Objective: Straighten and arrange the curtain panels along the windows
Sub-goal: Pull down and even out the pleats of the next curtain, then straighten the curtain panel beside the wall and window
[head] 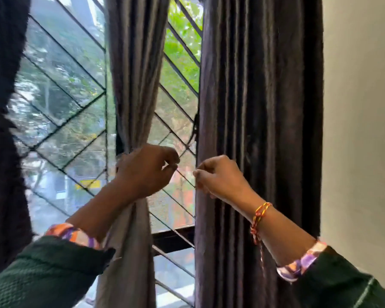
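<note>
Two panels hang mid-frame; my left hand (146, 170) pinches the gathered middle panel (136, 74), my right hand (220, 176) nips the right panel (260, 107) edge; soft, light, limp cloth, so I grip edges.

Daylit window (67, 90) with diagonal black grille (182, 70), green foliage outside, pale wall (360, 107) at right.

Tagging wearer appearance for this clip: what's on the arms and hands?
Both arms wear dark green textured sleeves, pushed up, with cuffs patterned in orange, purple and white. The right wrist carries a red and yellow thread bracelet with a loose hanging end. The left hand and right hand are bare: no rings or gloves visible.
</note>
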`<state>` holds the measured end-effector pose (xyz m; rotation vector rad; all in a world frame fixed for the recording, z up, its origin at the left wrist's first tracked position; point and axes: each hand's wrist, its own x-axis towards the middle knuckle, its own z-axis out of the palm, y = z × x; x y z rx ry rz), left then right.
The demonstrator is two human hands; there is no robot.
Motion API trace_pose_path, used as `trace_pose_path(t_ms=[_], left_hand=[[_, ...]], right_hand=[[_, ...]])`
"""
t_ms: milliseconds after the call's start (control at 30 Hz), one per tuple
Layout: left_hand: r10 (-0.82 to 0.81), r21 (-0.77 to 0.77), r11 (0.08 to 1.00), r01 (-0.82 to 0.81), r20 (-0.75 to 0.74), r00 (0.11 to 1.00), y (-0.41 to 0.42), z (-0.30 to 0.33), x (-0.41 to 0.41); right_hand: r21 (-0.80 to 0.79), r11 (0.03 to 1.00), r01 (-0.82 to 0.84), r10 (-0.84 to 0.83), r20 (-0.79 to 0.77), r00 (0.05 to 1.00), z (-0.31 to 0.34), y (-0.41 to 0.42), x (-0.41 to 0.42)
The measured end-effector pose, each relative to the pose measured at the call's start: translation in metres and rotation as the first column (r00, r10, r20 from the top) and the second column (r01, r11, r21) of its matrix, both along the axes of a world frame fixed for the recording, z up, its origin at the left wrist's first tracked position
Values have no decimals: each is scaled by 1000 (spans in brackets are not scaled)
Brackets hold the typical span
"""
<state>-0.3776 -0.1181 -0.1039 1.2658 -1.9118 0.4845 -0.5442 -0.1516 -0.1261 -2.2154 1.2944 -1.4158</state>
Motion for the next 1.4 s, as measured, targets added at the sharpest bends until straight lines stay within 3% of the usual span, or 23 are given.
trace_pose_path(t_ms=[67, 233, 333, 433, 600, 733, 800, 900, 1000, 1100, 1167, 1233, 1267, 1300, 1333, 1400], left_hand=[[-50, 83, 995, 50, 0, 999, -22, 1, -27], [-135, 194, 967, 166, -160, 978, -94, 1, -85], [-100, 122, 981, 148, -333, 938, -140, 0, -103], [-7, -112, 993, -37, -370, 929, -183, -11, -111], [-45, -235, 969, -70, -451, 891, -233, -41, -131], [-109, -233, 972, 0, -454, 884, -247, -49, -150], [-136, -217, 976, 30, -493, 859, -246, -41, -160], [-67, -210, 976, -50, -515, 855, -243, -14, -168], [48, -287, 938, -192, -442, 896, -240, 18, -173], [152, -377, 877, -297, -368, 917, -240, 49, -180], [207, -443, 831, -337, -316, 926, -240, 73, -187], [268, -518, 772, -367, -258, 928, -243, 103, -194], [299, -559, 740, -374, -225, 928, -245, 120, -199], [333, -591, 712, -379, -190, 923, -246, 138, -205], [371, -606, 695, -388, -160, 915, -246, 156, -211], [403, -580, 712, -396, -124, 907, -248, 187, -222]], right_hand=[[19, 999, 40, -40, 17, 999, 2, -11, -30], [99, 990, 101, -111, 102, 989, 4, -46, -102], [176, 982, 75, -107, 184, 977, 5, -82, -134], [187, 982, 28, -72, 236, 969, -2, -124, -153], [40, 999, 34, -39, 134, 990, -31, -182, -159], [-71, 997, 23, -15, 115, 993, -50, -211, -146], [-114, 992, -60, 69, 77, 995, -57, -218, -135], [-124, 969, -214, 206, -78, 976, -54, -220, -121], [-242, 962, -126, 77, -204, 976, -21, -219, -130], [-507, 861, -38, -36, -136, 990, 31, -217, -148], [-693, 721, 29, -132, -96, 987, 68, -219, -154], [-847, 515, 131, -245, 1, 969, 105, -226, -162], [-880, 431, 198, -310, 62, 949, 125, -230, -165], [-878, 406, 256, -380, 92, 920, 144, -232, -168], [-846, 436, 307, -450, 91, 888, 163, -233, -172], [-715, 614, 335, -478, 1, 878, 192, -233, -181]])
